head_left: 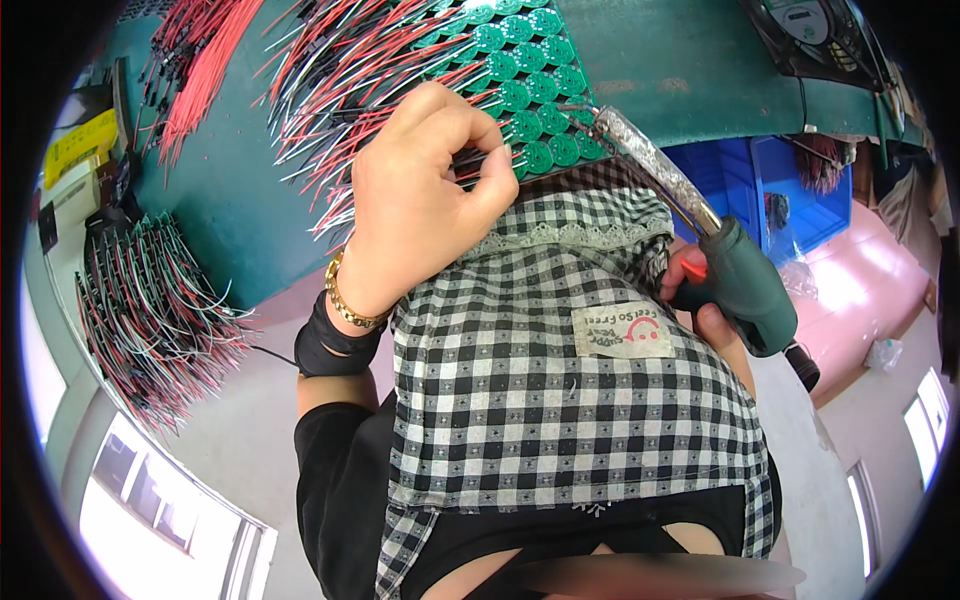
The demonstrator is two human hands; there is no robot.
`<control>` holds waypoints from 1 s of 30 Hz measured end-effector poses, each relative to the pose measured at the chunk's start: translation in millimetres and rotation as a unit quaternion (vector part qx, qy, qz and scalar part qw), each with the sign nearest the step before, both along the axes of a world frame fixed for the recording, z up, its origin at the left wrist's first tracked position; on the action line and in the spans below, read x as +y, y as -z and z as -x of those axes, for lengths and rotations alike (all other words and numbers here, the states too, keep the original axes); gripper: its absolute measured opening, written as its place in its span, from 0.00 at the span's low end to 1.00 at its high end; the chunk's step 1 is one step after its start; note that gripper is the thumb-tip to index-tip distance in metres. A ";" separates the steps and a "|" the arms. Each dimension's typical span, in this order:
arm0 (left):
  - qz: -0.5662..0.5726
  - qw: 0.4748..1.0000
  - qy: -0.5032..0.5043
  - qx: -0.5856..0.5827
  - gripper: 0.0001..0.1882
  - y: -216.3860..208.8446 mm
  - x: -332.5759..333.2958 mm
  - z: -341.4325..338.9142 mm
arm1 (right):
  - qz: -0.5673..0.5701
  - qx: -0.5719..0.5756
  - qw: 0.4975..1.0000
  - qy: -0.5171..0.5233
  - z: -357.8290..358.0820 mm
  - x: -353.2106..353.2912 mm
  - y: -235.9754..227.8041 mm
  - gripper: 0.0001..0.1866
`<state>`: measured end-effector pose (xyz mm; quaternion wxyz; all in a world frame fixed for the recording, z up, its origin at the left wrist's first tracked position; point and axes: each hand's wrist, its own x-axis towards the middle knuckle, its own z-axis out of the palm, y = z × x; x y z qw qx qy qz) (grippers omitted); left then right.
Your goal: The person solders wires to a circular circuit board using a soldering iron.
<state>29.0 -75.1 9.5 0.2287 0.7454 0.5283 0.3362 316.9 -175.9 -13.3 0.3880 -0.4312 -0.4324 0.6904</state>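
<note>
My left hand [430, 180] is closed in a pinch at the near edge of a panel of round green circuit boards [540, 87]. Its fingertips hold a thin wire, mostly hidden by the fingers. Red, white and black wires [370, 95] fan out leftward from the panel, some of them under this hand. In my right hand [712, 322] is a soldering gun [755, 290] with a dark green handle and a red trigger, the fingers wrapped round the grip. Its metal barrel points up and left, and the tip is over the panel's right part, close to the boards; contact cannot be made out.
The panel lies on a green worktable [660, 60]. Loose red wires [210, 80] lie at the far left, and a big wire bundle [160, 310] hangs at the left. A blue bin [805, 195] stands at the right, below a black device [820, 35].
</note>
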 end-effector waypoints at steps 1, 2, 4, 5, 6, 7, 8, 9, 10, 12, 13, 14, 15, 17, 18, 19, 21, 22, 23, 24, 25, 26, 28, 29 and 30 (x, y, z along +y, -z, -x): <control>0.012 1.000 0.003 -0.001 0.06 -1.9 -0.8 -0.1 | 0.012 -0.014 1.000 0.000 0.9 0.8 -6.4 0.30; 0.024 1.000 0.007 -0.003 0.06 -2.7 -1.1 0.0 | 0.023 -0.028 0.999 0.000 1.7 1.7 -10.8 0.30; 0.021 1.000 0.015 0.001 0.06 -2.7 -1.0 1.2 | 0.029 -0.032 0.999 -0.003 2.2 3.3 -13.0 0.30; 0.017 1.000 0.022 0.005 0.06 -2.9 -1.2 1.7 | 0.034 -0.035 0.999 -0.006 2.1 3.3 -13.3 0.30; 0.018 1.000 0.023 0.005 0.06 -4.3 -1.5 2.0 | 0.035 -0.034 0.999 -0.006 2.3 1.9 -13.1 0.30; 0.027 0.999 0.020 -0.017 0.07 -6.4 -1.1 2.2 | 0.037 -0.039 0.999 0.002 2.6 0.4 -12.7 0.31; 0.037 0.998 0.017 -0.039 0.07 -7.2 -0.6 2.3 | 0.039 -0.043 0.998 0.011 2.8 -0.6 -12.6 0.31; 0.038 0.998 0.019 -0.040 0.07 -4.2 1.9 2.3 | 0.039 -0.045 0.998 0.013 2.9 -0.6 -13.1 0.31; -0.080 0.996 0.021 -0.013 0.08 0.1 5.7 2.8 | 0.039 -0.046 0.998 0.012 3.1 0.8 -13.7 0.31; -0.176 0.984 0.018 0.010 0.09 0.8 4.4 -0.5 | 0.039 -0.048 0.998 0.011 2.7 2.9 -13.1 0.30; -0.175 0.984 0.020 0.010 0.09 0.7 2.6 -4.1 | 0.033 -0.047 0.998 0.012 1.5 2.1 -11.1 0.30; -0.135 0.990 0.042 0.005 0.09 0.9 1.3 -7.3 | 0.028 -0.045 0.999 0.012 0.6 1.7 -9.6 0.30; -0.093 0.994 0.064 0.000 0.09 1.7 1.0 -9.3 | 0.029 -0.045 0.998 0.014 -0.2 1.9 -9.1 0.30; -0.087 0.993 0.070 0.021 0.09 3.2 1.7 -8.1 | 0.027 -0.048 0.998 0.007 0.7 3.7 -10.1 0.30; -0.091 0.993 0.064 0.048 0.09 3.2 2.0 -6.8 | 0.026 -0.048 0.999 0.005 1.2 4.6 -10.1 0.30; -0.095 0.991 0.057 0.071 0.09 3.4 1.0 -6.1 | 0.029 -0.046 0.999 0.004 0.8 4.1 -11.5 0.30; -0.118 0.990 0.058 0.052 0.09 6.5 2.5 -2.7 | 0.030 -0.048 0.998 -0.002 4.0 0.7 -15.8 0.30; -0.143 0.987 0.054 0.043 0.09 7.5 3.8 -0.7 | 0.049 -0.036 0.998 0.028 8.4 -0.8 -16.7 0.30; -0.146 0.987 0.042 0.046 0.09 5.8 1.9 -0.4 | 0.067 -0.024 0.996 0.056 10.7 -2.5 -16.7 0.30; -0.169 0.983 0.055 0.042 0.09 2.9 -1.6 -2.7 | 0.046 -0.014 0.998 0.035 5.0 -3.6 -12.9 0.31; -0.193 0.978 0.067 0.044 0.09 2.1 -2.8 -3.9 | 0.014 -0.043 0.995 0.094 18.4 2.8 -24.0 0.31; -0.216 0.974 0.062 0.036 0.10 7.1 -9.9 -2.0 | 0.020 -0.056 0.995 0.081 18.0 5.6 -28.1 0.30; -0.206 0.974 0.095 0.019 0.11 11.3 -17.1 -1.1 | 0.008 -0.026 0.995 0.098 23.1 7.6 -21.3 0.29; -0.185 0.976 0.110 0.032 0.11 8.0 -20.2 -0.6 | -0.012 -0.009 0.994 0.109 26.3 9.7 -15.8 0.29; -0.195 0.975 0.100 0.043 0.11 8.2 -22.6 1.1 | -0.064 0.023 0.992 0.106 25.2 14.9 1.4 0.29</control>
